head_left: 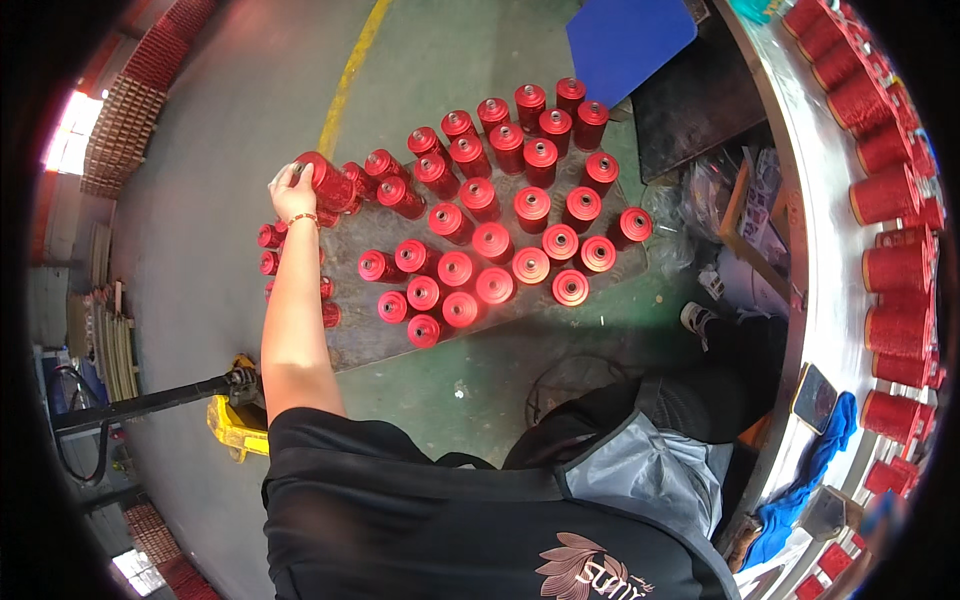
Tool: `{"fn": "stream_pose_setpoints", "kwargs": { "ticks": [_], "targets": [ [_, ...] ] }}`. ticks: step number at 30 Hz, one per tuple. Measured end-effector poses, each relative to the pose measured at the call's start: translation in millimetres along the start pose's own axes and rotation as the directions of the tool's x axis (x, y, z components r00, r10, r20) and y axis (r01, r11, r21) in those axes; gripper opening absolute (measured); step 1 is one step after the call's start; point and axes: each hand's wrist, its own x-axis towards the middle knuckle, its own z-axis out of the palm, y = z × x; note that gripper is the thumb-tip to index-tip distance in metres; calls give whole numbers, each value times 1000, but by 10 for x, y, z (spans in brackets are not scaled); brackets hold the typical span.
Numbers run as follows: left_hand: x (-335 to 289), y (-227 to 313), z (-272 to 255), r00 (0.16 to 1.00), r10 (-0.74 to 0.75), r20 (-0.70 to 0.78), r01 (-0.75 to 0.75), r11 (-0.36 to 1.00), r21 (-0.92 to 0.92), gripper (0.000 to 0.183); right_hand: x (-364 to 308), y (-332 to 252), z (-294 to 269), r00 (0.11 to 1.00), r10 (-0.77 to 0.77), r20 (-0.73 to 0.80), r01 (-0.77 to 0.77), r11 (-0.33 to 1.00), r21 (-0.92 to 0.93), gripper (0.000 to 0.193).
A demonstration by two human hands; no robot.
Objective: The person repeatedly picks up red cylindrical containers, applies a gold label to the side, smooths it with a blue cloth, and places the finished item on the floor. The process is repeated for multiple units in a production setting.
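Note:
My left arm stretches away from me to the far left, and my left hand (293,193) is closed on the neck end of a red metal canister (328,184). That canister is tilted among others like it, at the left end of the group. Several more red canisters (478,200), each with a small metal neck in its round top, stand upright on a dark worn board (375,335). Some at the left are partly hidden behind my forearm. I do not see my right hand.
On my right runs a metal bench (822,250) carrying rows of red canisters (895,270), a phone (814,398) and a blue cloth (800,500). A yellow pallet jack (236,425) stands left. A blue panel (630,48) lies at the back; plastic bags (705,200) sit beneath the bench.

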Motion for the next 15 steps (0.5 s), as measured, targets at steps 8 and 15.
{"fn": "stream_pose_setpoints", "kwargs": {
  "ticks": [8, 15],
  "targets": [
    [-14, -1767, 175, 907, -413, -81, 419, 904, 83, 35, 393, -165, 97, 996, -12, 86, 13, 1000, -5, 24],
    [-755, -2462, -589, 846, -506, -167, 513, 858, -5, 40, 759, -370, -30, 990, -42, 134, 49, 998, -51, 26]
  ]
}}
